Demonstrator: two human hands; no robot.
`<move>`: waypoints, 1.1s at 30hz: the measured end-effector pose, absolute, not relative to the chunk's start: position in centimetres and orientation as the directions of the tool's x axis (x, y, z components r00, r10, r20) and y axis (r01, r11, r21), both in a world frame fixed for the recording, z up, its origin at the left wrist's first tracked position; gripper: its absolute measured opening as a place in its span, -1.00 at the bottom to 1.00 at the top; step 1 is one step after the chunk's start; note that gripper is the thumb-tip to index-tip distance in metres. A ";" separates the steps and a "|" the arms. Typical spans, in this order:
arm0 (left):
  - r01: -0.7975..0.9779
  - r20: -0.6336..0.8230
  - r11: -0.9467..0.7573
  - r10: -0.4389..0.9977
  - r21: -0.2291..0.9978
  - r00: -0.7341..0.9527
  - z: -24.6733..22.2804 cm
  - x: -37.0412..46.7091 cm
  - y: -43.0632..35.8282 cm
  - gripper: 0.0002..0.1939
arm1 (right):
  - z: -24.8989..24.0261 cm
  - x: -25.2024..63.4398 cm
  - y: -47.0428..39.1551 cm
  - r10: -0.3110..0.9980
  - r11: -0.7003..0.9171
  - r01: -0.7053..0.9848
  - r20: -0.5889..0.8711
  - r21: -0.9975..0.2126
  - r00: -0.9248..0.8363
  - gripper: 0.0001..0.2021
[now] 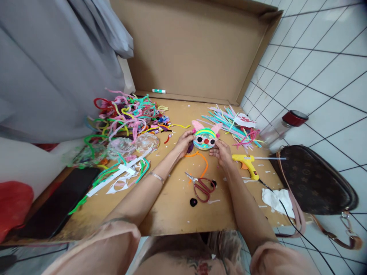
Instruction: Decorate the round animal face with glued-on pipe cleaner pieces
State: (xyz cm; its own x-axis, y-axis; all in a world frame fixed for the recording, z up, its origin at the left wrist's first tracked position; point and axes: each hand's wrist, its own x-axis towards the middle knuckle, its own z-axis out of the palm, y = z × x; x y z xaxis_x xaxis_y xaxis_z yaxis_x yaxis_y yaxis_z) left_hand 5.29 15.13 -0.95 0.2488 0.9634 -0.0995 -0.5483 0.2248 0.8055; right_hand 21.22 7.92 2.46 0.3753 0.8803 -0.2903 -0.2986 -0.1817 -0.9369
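Note:
Between my two hands is a small craft animal face [205, 140] with pink ears, yellow and green bands, black round eyes and a red nose. My left hand [185, 145] closes on its left edge, and my right hand [222, 151] has the right edge. Below it an orange pipe cleaner [205, 162] curves across the table. Scissors with red handles [203, 190] lie nearer to me, with a black round piece [193, 202] beside them. Right of my right hand rests a yellow glue gun [250, 165].
Tangled pipe cleaners [129, 114] heap at the left, near a black flat object [61, 202]. Straight pipe cleaners [226, 122] lie at the back right. A clear bottle with a red lid [295, 118], a brown handbag [315, 181] and crumpled tissue [278, 201] line the right side. A cardboard panel [189, 49] stands behind.

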 end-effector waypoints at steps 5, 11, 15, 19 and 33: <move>-0.647 -0.094 0.151 0.988 0.747 0.121 -1.2 5.7 15.1 -0.64 | 2.7 21.1 7.8 0.877 -0.185 -0.297 -0.294 -0.937 0.380 -0.75; -0.654 -0.112 0.181 0.983 0.734 0.147 -0.9 5.5 14.7 -0.67 | 2.9 21.0 7.8 0.882 -0.191 -0.290 -0.294 -0.938 0.369 -0.70; -0.651 -0.108 0.180 0.983 0.737 0.149 -0.8 5.6 14.1 -0.71 | 2.9 21.1 7.8 0.882 -0.193 -0.294 -0.297 -0.936 0.366 -0.72; -0.657 -0.113 0.164 0.986 0.736 0.120 -0.8 5.9 13.4 -0.72 | 2.7 21.1 8.1 0.885 -0.178 -0.291 -0.282 -0.940 0.370 -0.72; -0.637 -0.106 0.148 0.989 0.757 0.103 -1.6 6.1 13.6 -0.67 | 2.7 21.2 9.5 0.868 -0.155 -0.291 -0.271 -0.944 0.416 -0.68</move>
State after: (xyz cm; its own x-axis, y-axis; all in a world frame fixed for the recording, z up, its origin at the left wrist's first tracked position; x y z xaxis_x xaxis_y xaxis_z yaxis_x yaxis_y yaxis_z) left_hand 6.09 13.64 -1.60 0.1031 0.9890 -0.1063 -0.6369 0.1478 0.7567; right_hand 21.23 9.46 2.71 0.4160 0.8680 -0.2711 -0.2909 -0.1555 -0.9440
